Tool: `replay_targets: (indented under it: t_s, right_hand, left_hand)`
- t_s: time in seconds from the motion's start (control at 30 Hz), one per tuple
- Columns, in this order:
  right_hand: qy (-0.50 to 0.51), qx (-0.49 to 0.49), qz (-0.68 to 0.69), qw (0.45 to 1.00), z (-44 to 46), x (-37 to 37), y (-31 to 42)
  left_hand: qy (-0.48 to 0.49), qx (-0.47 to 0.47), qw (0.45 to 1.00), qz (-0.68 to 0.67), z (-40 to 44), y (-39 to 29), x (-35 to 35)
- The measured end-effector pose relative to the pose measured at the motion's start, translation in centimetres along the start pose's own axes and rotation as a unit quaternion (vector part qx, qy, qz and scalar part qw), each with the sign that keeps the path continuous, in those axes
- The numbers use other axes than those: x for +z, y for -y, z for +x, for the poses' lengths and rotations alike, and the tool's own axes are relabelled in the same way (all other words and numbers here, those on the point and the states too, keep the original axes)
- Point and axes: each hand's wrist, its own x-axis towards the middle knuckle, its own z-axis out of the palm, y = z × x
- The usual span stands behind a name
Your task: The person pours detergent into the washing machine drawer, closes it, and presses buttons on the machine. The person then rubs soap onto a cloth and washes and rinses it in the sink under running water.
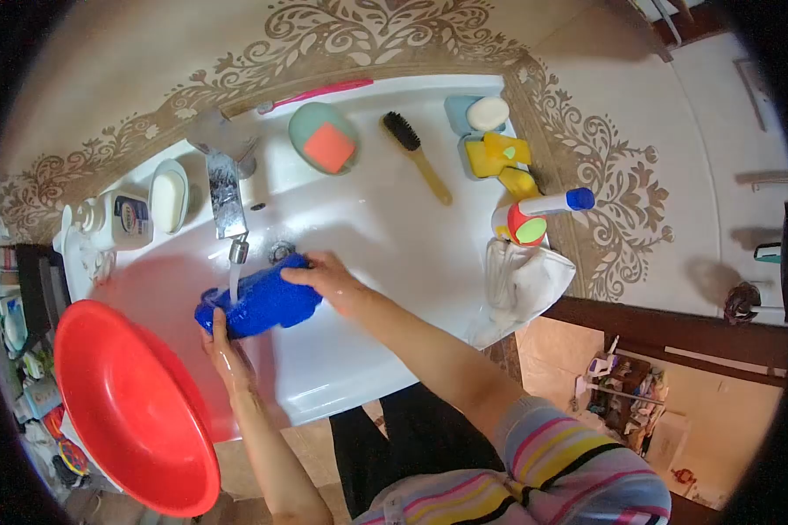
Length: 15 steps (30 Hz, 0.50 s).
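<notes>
Under the running tap [228, 197], a wet blue cloth [271, 297] is held bunched over the white sink [372, 341]. My left hand [222, 348] grips its lower left end, with the thumb on top and the other fingers partly hidden beneath. At the upper right end, my right hand [328, 282] is closed on the cloth with thumb and fingers. Water from the spout falls onto the cloth's left part. The drain [280, 252] lies just behind the cloth.
A red basin [140, 411] rests at the sink's left edge. Along the back are a soap dish [168, 197], an orange sponge [328, 147] and a wooden-handled brush [416, 157]. Yellow sponges [495, 157], a spray bottle [543, 210] and a white cloth [525, 284] line the right side.
</notes>
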Motion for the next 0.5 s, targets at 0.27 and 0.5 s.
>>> replay_targets:
  t_s: [0.27,0.5]
  right_hand:
    - [-0.149,-0.278,0.060,0.947,-0.6,-3.3,5.4]
    - [-0.130,-0.209,-0.308,0.919,-0.7,-9.0,2.3]
  left_hand:
    - [-0.125,0.080,0.988,0.036,0.6,0.2,-2.6]
    - [-0.200,0.143,0.954,0.174,-0.2,3.4,-4.8]
